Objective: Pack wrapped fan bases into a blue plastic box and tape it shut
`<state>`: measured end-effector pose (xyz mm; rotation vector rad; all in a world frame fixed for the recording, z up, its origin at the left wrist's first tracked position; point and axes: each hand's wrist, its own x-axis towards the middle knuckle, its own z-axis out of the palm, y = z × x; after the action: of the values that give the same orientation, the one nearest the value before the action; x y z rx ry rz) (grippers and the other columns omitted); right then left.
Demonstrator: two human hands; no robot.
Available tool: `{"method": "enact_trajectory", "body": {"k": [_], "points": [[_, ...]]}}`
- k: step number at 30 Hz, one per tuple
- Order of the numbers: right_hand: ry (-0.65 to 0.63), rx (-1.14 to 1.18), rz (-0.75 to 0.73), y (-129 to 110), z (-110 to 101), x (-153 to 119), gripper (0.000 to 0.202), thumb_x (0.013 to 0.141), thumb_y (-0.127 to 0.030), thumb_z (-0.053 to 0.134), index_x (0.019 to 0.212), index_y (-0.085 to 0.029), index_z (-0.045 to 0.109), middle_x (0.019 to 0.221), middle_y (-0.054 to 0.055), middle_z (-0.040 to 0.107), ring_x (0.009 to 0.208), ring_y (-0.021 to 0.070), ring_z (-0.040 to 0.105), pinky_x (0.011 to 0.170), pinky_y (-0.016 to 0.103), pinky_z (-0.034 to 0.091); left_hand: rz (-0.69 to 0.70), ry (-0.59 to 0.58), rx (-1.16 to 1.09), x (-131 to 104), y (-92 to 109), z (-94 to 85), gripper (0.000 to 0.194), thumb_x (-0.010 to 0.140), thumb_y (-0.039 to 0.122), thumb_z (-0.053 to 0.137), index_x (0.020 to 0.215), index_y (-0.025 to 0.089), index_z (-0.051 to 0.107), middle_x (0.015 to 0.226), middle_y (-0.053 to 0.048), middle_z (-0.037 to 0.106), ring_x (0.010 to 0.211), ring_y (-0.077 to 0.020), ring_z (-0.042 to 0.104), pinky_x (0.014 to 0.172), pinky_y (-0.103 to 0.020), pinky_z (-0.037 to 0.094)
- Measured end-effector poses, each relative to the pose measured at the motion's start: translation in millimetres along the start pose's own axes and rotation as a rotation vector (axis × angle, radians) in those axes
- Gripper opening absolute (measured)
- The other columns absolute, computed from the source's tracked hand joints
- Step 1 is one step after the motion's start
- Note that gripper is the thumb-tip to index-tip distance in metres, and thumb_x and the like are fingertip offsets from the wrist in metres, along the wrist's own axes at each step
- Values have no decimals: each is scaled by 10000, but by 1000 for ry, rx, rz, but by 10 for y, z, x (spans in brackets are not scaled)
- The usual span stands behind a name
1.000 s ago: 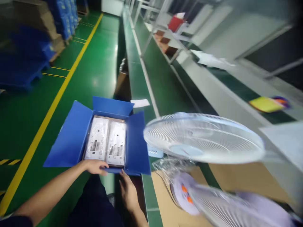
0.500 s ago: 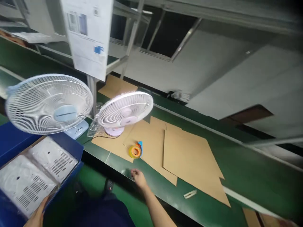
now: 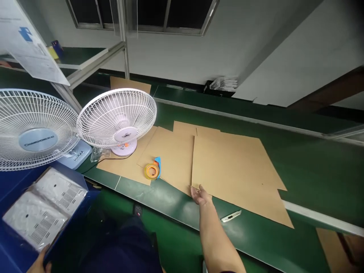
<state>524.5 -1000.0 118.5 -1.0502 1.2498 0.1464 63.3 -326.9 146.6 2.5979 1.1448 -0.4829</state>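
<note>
My right hand (image 3: pixel 201 195) reaches over the bench, fingers apart, at the near left corner of the upper cardboard sheet (image 3: pixel 233 170). Its fingertips touch the sheet's edge. At the bottom left, my left hand (image 3: pixel 40 261) grips the near edge of a blue box (image 3: pixel 81 180), partly cut off by the frame. Inside the box lie white slotted panels (image 3: pixel 38 216) in clear plastic. A tape dispenser (image 3: pixel 152 170) with yellow tape rests on the cardboard left of my right hand. On the green bench to the right lies a utility knife (image 3: pixel 231 216).
A pink-white fan (image 3: pixel 122 117) stands on cardboard at the left, beside a blue fan (image 3: pixel 38 131). A metal frame post (image 3: pixel 123 38) rises behind. The green bench (image 3: pixel 318 167) runs to the right. Farther back, a black tray (image 3: pixel 220 85) holds white papers.
My right hand has moved right, from the bench's front edge to the cardboard sheet's corner. The view has shifted and levelled. My left hand stays at the blue box.
</note>
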Motion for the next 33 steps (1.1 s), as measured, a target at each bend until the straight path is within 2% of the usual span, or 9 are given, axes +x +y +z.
{"method": "enact_trajectory", "body": {"k": [5, 11, 16, 20, 22, 24, 28, 30, 33], "points": [[-70, 231, 1, -48, 174, 59, 302, 1098, -236, 661, 842, -173, 512, 686, -99, 395, 501, 48, 364, 447, 151, 346, -47, 244, -49, -7, 35, -259, 941, 396, 376, 562, 1279, 693, 634, 886, 127, 858, 1059, -518, 797, 847, -607, 657], [-407, 440, -47, 343, -53, -487, 396, 998, -113, 629, 750, -220, 338, 655, -101, 245, 513, 66, 314, 508, 159, 369, -219, 580, -333, 22, 310, -495, 984, 528, 521, 652, 1509, 524, 565, 1384, -21, 795, 1328, -563, 673, 943, -691, 602], [-650, 397, -9, 1140, -155, -1036, 747, 652, -339, 1043, 706, -202, 311, 659, -110, 239, 583, 64, 329, 595, 191, 424, 49, 41, -790, -6, 1897, -619, 632, 782, 715, 661, 1195, 244, 742, 1339, -146, 790, 1287, -412, 729, 1166, -568, 562], [-788, 237, 95, 1726, -137, -1446, 866, 568, -462, 1104, 649, -194, 285, 626, -113, 214, 576, 60, 266, 587, 215, 374, 505, -477, -991, -226, 3542, -555, 705, 886, 664, 732, 1433, 228, 647, 1561, -185, 654, 1443, -347, 633, 1234, -513, 514], [-861, 141, 149, 1947, -127, -1623, 825, 532, -452, 1120, 634, -200, 341, 614, -109, 268, 570, 61, 255, 583, 237, 359, 662, -616, -1040, -378, 4194, -551, 932, 794, 548, 874, 1584, 207, 516, 1633, -216, 580, 1503, -360, 576, 1246, -521, 497], [-926, 45, 183, 2084, -123, -1757, 750, 509, -470, 1124, 655, -205, 438, 616, -98, 342, 572, 70, 285, 601, 260, 367, 728, -587, -1087, -529, 4628, -603, 812, 815, 452, 854, 1529, 183, 576, 1509, -203, 690, 1393, -350, 662, 1186, -497, 538], [-1028, -492, 18, 1841, -195, -1910, 722, 675, -859, 898, 723, -196, 616, 643, -39, 504, 588, 103, 414, 645, 289, 382, 842, -518, -1031, -724, 4790, -802, 343, 968, 351, 647, 1245, 192, 772, 1177, -91, 840, 1085, -277, 775, 1001, -394, 590], [-1019, -963, -211, 1384, -314, -1986, 808, 730, -989, 719, 671, -185, 669, 642, 34, 603, 617, 166, 532, 654, 329, 413, 875, -552, -1035, -741, 4623, -892, 342, 974, 356, 649, 1240, 194, 793, 1155, -69, 847, 1073, -270, 775, 963, -361, 586], [-768, -1129, -757, 490, -447, -2136, 773, 833, -960, 631, 848, -205, 798, 916, 110, 778, 880, 282, 701, 826, 403, 543, 815, -526, -1091, -723, 4274, -994, 349, 961, 397, 696, 1203, 175, 816, 1062, -56, 856, 972, -251, 775, 865, -321, 584]]}}
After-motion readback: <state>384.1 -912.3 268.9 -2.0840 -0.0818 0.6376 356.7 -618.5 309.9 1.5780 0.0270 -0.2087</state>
